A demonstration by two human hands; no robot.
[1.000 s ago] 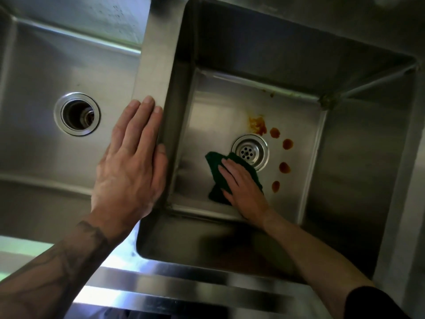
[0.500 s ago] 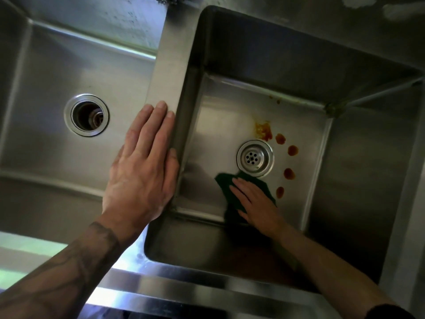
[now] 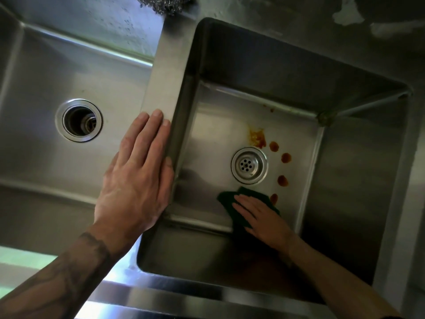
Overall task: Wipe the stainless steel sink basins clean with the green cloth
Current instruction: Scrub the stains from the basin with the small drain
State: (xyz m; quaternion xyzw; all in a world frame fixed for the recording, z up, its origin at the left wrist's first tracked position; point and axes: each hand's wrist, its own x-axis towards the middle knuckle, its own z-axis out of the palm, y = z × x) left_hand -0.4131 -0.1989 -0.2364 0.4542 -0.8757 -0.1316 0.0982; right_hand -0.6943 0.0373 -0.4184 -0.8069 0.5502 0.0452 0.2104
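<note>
My right hand [image 3: 262,217] presses flat on the green cloth [image 3: 226,199] on the floor of the right basin [image 3: 213,139], just in front of its strainer drain [image 3: 249,165]. Orange-red sauce spots [image 3: 282,180] curve around the drain's right side, with a smeared patch [image 3: 257,137] behind it. The lowest spot lies right beside the cloth's edge. My left hand [image 3: 135,178] rests flat, fingers straight, on the steel divider [image 3: 165,88] between the two basins. The left basin [image 3: 41,72] has an open drain hole [image 3: 78,120].
A steel wool scrubber [image 3: 165,4] sits on the back ledge above the divider. White smears [image 3: 347,16] mark the ledge at the top right. The sink's front rim [image 3: 161,298] runs along the bottom.
My right hand has slid the green cloth from the left of the drain toward the front and right, close to the lowest spot. The left hand has stayed on the divider.
</note>
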